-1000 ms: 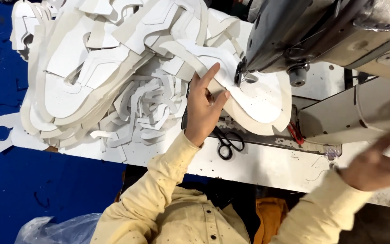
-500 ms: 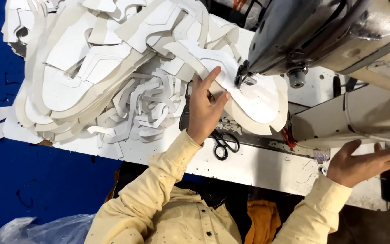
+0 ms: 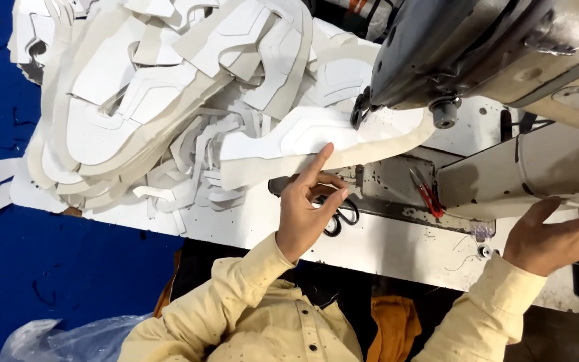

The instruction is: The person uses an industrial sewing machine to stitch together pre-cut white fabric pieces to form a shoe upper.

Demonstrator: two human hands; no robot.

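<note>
Since the earlier frame the left hand [image 3: 305,213] has slid down off the long white cut upper piece [image 3: 316,144], only its forefinger now touching the edge, its grip loosely spread and holding nothing. The worn white table [image 3: 397,245] stands over a blue floor [image 3: 8,268] and bears a big heap of white cut pieces [image 3: 149,100]. The grey sewing machine [image 3: 504,47] overhangs the piece. The right hand [image 3: 557,234] rests spread against the machine's base. Black scissors [image 3: 343,216] lie by the left hand's fingers.

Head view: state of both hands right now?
Left hand: open, index fingertip on the white cut shoe-upper piece, gripping nothing.
Right hand: open, empty, against the grey sewing machine's arm.
</note>
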